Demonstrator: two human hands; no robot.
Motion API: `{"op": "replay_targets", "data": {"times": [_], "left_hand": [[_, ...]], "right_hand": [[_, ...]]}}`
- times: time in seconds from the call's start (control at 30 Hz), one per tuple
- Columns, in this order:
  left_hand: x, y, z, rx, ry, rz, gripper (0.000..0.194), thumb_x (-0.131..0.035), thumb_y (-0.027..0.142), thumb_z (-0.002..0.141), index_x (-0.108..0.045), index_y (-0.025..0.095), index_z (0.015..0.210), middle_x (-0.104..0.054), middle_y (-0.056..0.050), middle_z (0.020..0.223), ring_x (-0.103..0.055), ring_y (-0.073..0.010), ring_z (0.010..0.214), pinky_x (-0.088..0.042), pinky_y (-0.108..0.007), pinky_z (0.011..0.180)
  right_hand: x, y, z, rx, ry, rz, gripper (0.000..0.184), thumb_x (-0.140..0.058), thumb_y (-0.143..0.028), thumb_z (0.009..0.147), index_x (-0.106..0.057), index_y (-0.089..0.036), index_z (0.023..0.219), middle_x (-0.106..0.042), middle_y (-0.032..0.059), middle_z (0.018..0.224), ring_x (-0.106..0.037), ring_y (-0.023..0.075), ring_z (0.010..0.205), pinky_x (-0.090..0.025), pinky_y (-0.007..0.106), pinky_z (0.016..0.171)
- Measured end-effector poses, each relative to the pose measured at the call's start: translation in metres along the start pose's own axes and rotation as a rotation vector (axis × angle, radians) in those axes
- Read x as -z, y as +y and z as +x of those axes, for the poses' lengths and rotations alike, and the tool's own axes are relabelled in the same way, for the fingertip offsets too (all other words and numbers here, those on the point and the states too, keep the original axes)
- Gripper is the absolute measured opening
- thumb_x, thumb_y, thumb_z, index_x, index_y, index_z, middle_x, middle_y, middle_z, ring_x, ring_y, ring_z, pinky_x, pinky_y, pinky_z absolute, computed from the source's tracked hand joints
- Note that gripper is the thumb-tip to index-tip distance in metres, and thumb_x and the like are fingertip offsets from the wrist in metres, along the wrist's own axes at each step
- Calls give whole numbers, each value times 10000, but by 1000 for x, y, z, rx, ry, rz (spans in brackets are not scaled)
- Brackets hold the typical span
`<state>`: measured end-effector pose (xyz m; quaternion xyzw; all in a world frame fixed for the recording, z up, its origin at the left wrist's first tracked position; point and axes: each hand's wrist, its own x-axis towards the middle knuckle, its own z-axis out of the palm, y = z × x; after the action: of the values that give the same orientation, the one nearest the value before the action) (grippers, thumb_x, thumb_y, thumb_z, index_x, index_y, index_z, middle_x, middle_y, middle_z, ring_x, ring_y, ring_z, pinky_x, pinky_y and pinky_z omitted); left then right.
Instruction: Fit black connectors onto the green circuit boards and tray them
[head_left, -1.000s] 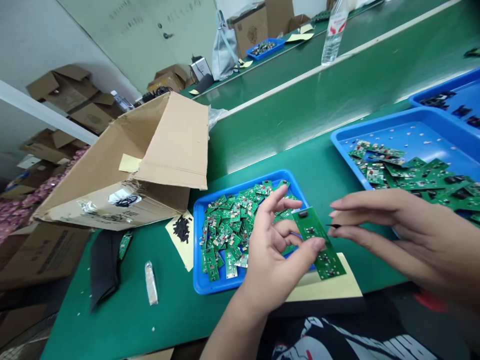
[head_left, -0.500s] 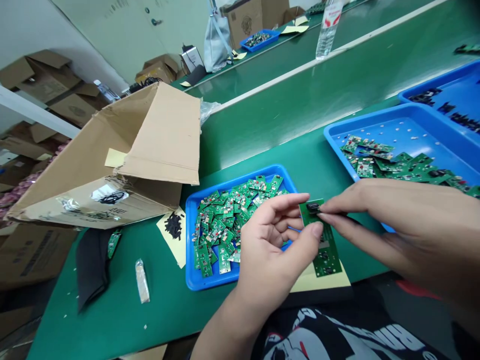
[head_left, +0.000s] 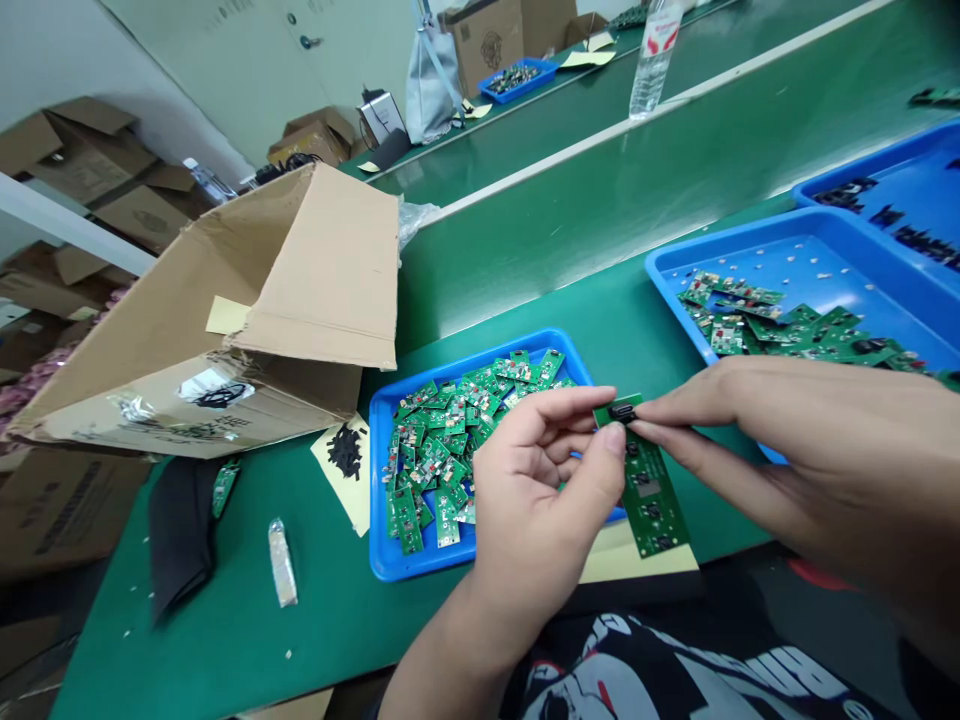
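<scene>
A long green circuit board (head_left: 654, 505) slants downward from the fingers of my left hand (head_left: 544, 480). My left thumb presses on its face near the upper end, with the fingers curled behind it. At that upper end sits a small black component (head_left: 621, 412). My right hand (head_left: 780, 450) has thumb and forefinger pinched together at the component's right side, touching it. The remaining right fingers are hidden behind the hand. More black parts are mounted lower on the board. Behind my left hand lies a blue tray (head_left: 384, 540) heaped with small circuit boards (head_left: 450, 445).
On the right, another blue tray (head_left: 720, 235) holds circuit boards. Left of the near tray, black pieces (head_left: 345, 452) lie on yellow paper (head_left: 361, 510). Farther left are a wrapped strip (head_left: 282, 565), black foam (head_left: 180, 535) and an open carton (head_left: 322, 270). A bottle (head_left: 652, 70) stands behind.
My left thumb has shifted up and left along the board, uncovering more of its face. The board has moved slightly left at its top; my right fingers stay at the black component.
</scene>
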<state>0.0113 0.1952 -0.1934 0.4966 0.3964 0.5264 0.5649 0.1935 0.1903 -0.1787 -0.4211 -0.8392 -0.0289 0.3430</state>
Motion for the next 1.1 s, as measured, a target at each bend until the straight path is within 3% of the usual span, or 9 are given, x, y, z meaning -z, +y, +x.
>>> {"op": "replay_targets", "data": {"times": [0.37,0.6,0.83,0.97,1.1], "left_hand": [[0,-1,0,-85,60,91,100,-817,163,885,-785,220,961,-815,-23,873,-781,-144,743,-653,-203,603],[-1,-2,4,-117,76,126,106,-842,226,890,-756,218,951,-790,-8,826,-742,-136,674,-628,-224,540],[-3,-1,7,-147,92,52,129,-856,179,853,-754,222,919,-783,9,810,-740,-117,699,-635,-200,584],[-4,0,6,-132,83,45,158,-885,262,869,-741,226,925,-759,21,762,-700,-106,627,-596,-198,517],[-4,0,6,-128,109,41,186,-907,312,852,-752,225,909,-775,5,785,-718,-123,652,-619,-221,548]], "right_hand": [[-1,-3,3,25,24,-31,315,-481,-209,1128,-662,-214,869,-684,14,745,-656,159,665,-495,270,632],[-3,-4,2,2,-22,-58,396,-431,-231,1133,-671,-238,817,-653,19,725,-596,175,618,-444,311,614],[-3,-8,6,-18,14,-64,430,-430,-223,1134,-678,-226,782,-702,28,744,-636,166,647,-486,295,645],[-2,-10,7,-55,9,-58,468,-407,-223,1131,-659,-226,737,-698,22,727,-655,166,636,-505,301,635],[-2,-12,7,-92,8,-7,430,-412,-239,1130,-704,-232,815,-717,24,773,-712,178,715,-551,303,700]]}}
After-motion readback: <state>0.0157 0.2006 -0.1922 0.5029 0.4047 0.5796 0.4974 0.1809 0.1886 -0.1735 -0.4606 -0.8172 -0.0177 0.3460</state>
